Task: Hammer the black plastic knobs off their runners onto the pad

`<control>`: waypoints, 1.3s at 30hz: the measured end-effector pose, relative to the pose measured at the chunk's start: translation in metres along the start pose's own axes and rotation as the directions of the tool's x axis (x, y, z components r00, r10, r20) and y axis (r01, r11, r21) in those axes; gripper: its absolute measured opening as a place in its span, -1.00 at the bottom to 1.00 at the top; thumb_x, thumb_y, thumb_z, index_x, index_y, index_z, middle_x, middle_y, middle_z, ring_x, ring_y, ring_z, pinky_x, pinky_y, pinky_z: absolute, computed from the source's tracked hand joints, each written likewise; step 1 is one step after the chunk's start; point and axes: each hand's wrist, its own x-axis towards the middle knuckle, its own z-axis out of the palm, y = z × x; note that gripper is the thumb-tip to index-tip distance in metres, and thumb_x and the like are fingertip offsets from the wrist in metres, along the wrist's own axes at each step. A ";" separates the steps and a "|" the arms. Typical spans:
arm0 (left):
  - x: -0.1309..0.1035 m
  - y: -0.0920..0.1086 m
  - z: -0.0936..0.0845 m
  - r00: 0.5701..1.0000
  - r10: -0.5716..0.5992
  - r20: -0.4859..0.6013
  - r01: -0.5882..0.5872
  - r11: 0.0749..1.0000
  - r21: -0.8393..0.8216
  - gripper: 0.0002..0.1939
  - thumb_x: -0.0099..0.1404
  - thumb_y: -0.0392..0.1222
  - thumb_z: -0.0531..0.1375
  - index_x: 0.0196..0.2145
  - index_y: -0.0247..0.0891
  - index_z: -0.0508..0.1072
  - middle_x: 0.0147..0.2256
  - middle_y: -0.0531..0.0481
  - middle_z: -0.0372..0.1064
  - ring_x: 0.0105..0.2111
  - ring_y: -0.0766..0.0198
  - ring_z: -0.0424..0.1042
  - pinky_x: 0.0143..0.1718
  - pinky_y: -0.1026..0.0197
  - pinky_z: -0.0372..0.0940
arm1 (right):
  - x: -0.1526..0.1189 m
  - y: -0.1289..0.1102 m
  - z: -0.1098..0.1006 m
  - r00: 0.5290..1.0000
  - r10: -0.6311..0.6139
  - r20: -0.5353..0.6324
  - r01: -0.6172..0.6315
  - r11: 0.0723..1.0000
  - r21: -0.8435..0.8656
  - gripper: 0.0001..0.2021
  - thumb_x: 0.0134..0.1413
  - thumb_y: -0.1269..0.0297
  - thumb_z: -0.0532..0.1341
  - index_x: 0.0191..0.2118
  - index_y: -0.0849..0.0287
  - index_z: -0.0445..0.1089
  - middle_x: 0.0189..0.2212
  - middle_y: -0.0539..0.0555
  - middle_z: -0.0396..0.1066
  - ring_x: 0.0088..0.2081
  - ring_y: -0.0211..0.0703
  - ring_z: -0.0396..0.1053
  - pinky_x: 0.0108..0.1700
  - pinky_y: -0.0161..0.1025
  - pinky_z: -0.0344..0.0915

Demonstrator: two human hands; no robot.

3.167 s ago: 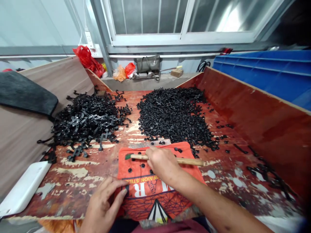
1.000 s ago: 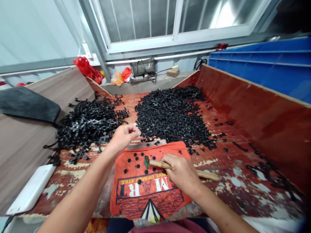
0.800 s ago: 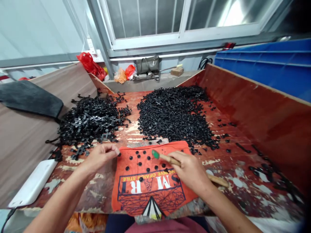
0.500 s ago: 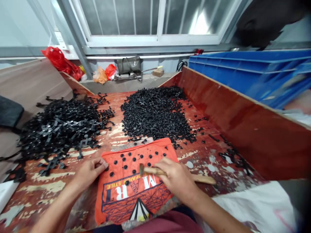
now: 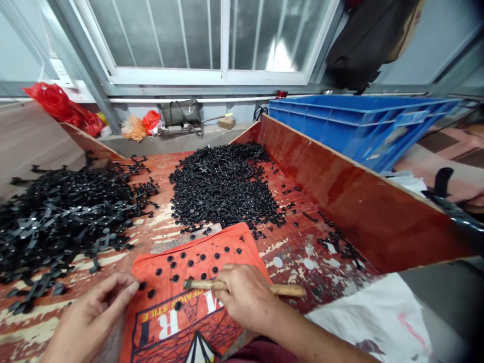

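A red printed cloth lies before me on the worktable, with several small round black pieces spread over its upper part. My right hand is closed round the handle of a hammer-like wooden-handled tool, held low over the cloth. Its small dark end points left. At the cloth's left edge is my left hand, thumb and forefinger pressed together close to a black piece. Whether anything is between those fingertips I cannot make out.
Beyond the cloth is a heap of small black parts. Linked black strips are piled at the left. A red-brown board walls the right side, with a blue crate behind it. White sheeting lies at the lower right.
The view has turned right, so the scene sits farther left. My left hand has drawn slightly off the cloth's edge. The tool in my right hand has shifted a little left over the cloth.
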 end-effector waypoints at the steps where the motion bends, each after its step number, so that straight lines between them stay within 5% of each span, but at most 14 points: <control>1: 0.002 0.008 0.000 0.999 0.018 0.049 -0.019 1.000 0.010 -0.58 0.13 0.26 0.24 -0.34 -0.17 0.51 -0.37 0.03 0.52 -0.30 0.12 0.49 -0.27 0.23 0.40 | 0.002 0.001 0.001 1.000 0.010 -0.013 -0.009 1.000 0.005 -0.85 0.14 0.31 0.17 -0.43 0.11 0.42 -0.42 -0.03 0.47 -0.41 -0.20 0.39 -0.40 -0.25 0.05; 6: 0.026 0.056 0.012 0.981 0.116 0.156 -0.135 0.984 0.115 -0.60 0.29 0.18 0.08 -0.36 -0.19 0.48 -0.40 0.01 0.50 -0.35 0.17 0.46 -0.32 0.24 0.33 | 0.005 0.010 -0.003 0.998 0.000 -0.055 0.002 0.999 0.042 -0.90 0.11 0.38 0.18 -0.42 0.11 0.37 -0.38 -0.07 0.43 -0.41 -0.26 0.37 -0.40 -0.30 0.06; 11: 0.082 0.099 0.045 0.930 0.266 0.253 -0.339 0.888 0.310 -0.80 0.24 -0.14 0.13 -0.30 -0.15 0.55 -0.38 0.01 0.52 -0.34 0.16 0.44 -0.27 0.21 0.24 | 0.036 0.027 -0.030 0.993 0.047 -0.108 -0.044 0.998 0.035 -0.85 0.19 0.40 0.12 -0.37 0.11 0.40 -0.35 -0.04 0.43 -0.37 -0.26 0.37 -0.35 -0.33 0.11; 18: 0.124 0.099 0.089 0.932 0.247 0.266 -0.325 0.894 0.309 -0.88 0.09 -0.26 0.21 -0.57 -0.22 0.50 -0.57 0.04 0.42 -0.53 0.26 0.32 -0.44 0.26 0.10 | 0.118 0.034 -0.037 0.998 0.013 -0.055 -0.014 1.000 -0.008 -0.86 0.17 0.31 0.22 -0.22 0.00 0.52 -0.26 -0.04 0.49 -0.23 -0.19 0.40 -0.26 -0.31 0.15; 21: 0.125 0.088 0.077 0.951 0.212 0.226 -0.269 0.928 0.258 -0.84 0.15 -0.21 0.19 -0.54 -0.24 0.51 -0.54 0.04 0.44 -0.50 0.27 0.35 -0.43 0.28 0.12 | 0.131 0.036 -0.029 1.000 -0.026 -0.009 0.026 1.000 0.011 -0.86 0.17 0.19 0.26 -0.18 -0.01 0.54 -0.24 -0.05 0.49 -0.25 -0.21 0.40 -0.28 -0.32 0.15; 26: 0.097 0.067 0.010 0.992 0.128 -0.017 -0.125 0.983 0.134 -0.77 0.21 -0.06 0.17 -0.42 -0.27 0.50 -0.44 0.01 0.47 -0.42 0.25 0.38 -0.37 0.27 0.19 | 0.135 0.035 -0.025 0.996 -0.088 0.027 0.087 0.996 0.013 -0.84 0.14 0.22 0.29 -0.15 -0.04 0.55 -0.22 -0.06 0.48 -0.26 -0.23 0.40 -0.29 -0.32 0.14; 29: 0.068 0.047 -0.015 0.998 0.060 -0.031 -0.057 0.993 0.100 -0.76 0.17 -0.02 0.21 -0.46 -0.25 0.47 -0.49 0.04 0.42 -0.45 0.25 0.36 -0.40 0.27 0.18 | 0.135 0.029 -0.024 0.991 -0.125 0.045 0.126 0.992 -0.015 -0.89 0.13 0.31 0.27 -0.25 -0.02 0.56 -0.27 -0.07 0.49 -0.25 -0.23 0.41 -0.28 -0.32 0.13; 34: 0.048 0.022 0.003 0.998 0.028 0.064 -0.041 0.977 0.211 -0.79 0.21 -0.07 0.17 -0.49 -0.23 0.46 -0.50 0.05 0.44 -0.46 0.24 0.38 -0.40 0.27 0.16 | 0.135 0.021 -0.022 0.995 -0.092 0.049 0.096 0.992 -0.084 -0.85 0.13 0.40 0.23 -0.27 0.03 0.54 -0.27 -0.03 0.52 -0.23 -0.17 0.42 -0.25 -0.31 0.15; 39: 0.045 0.026 0.007 0.997 0.051 0.053 -0.066 0.946 0.318 -0.75 0.26 -0.01 0.16 -0.40 -0.22 0.51 -0.45 0.01 0.48 -0.42 0.20 0.42 -0.36 0.24 0.19 | 0.130 0.012 -0.034 0.998 -0.058 0.032 0.062 0.990 -0.127 -0.82 0.18 0.36 0.16 -0.28 0.07 0.53 -0.28 0.04 0.53 -0.23 -0.10 0.42 -0.25 -0.27 0.16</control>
